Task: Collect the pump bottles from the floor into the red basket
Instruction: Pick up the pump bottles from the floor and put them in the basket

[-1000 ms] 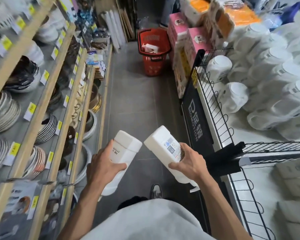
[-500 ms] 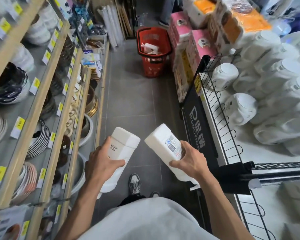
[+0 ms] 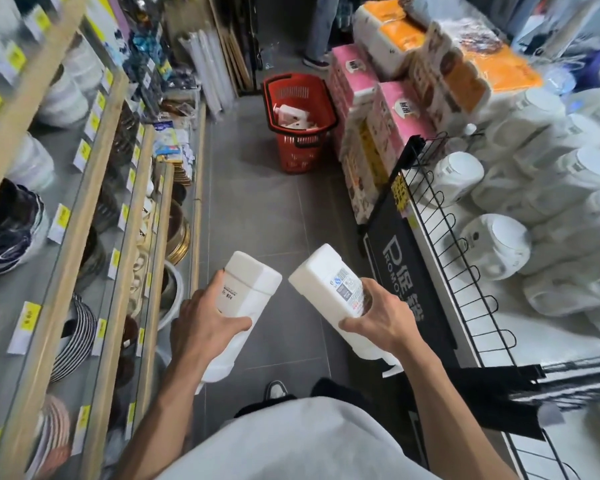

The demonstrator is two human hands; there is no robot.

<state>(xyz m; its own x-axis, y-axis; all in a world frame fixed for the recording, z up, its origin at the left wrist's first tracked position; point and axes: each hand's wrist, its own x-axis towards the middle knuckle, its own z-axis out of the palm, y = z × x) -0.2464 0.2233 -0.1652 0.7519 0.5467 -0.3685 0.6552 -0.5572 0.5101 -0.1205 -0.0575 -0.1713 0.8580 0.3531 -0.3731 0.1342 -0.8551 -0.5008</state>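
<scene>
My left hand [image 3: 205, 323] grips a white pump bottle [image 3: 246, 289] around its body, base pointing forward, pump end down toward me. My right hand [image 3: 378, 318] holds a second white pump bottle [image 3: 326, 282] the same way, its printed label facing up. Both bottles are held low over the grey aisle floor, side by side and apart. The red basket [image 3: 300, 142] stands on the floor farther up the aisle, beside the pink packs, with white pump bottles [image 3: 291, 116] lying inside it.
Wooden shelves with bowls and plates [image 3: 84, 209] line the left side. A black wire rack [image 3: 440, 216] piled with white containers stands on the right, with pink and orange packs [image 3: 395, 98] beyond it. A person's legs [image 3: 319, 32] stand past the basket.
The view has advanced up the aisle, so the red basket looks nearer. Both hands keep the same hold on their bottles.
</scene>
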